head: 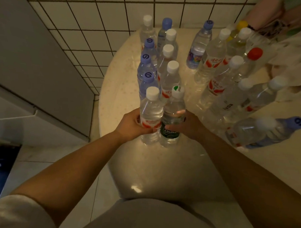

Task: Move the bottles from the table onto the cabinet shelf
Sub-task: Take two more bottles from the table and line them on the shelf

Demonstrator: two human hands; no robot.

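Several clear plastic water bottles stand on a round cream table (123, 88). Nearest me, a white-capped bottle with a red label (150, 110) stands upright, and my left hand (133, 125) grips its lower body from the left. Right beside it stands a bottle with a dark green label (173, 115); my right hand (189, 124) wraps round it from the right. Both bottles touch each other near the table's front edge. Behind them runs a row of blue-capped bottles (147, 78) and white-capped bottles (171, 76).
A second cluster of bottles (216, 65) stands at the right, among them a red-capped one (254, 54) and a yellow-capped one (240, 26). A white cabinet (34, 83) rises at the left against the tiled wall. Another person's arm (273, 17) is at the top right.
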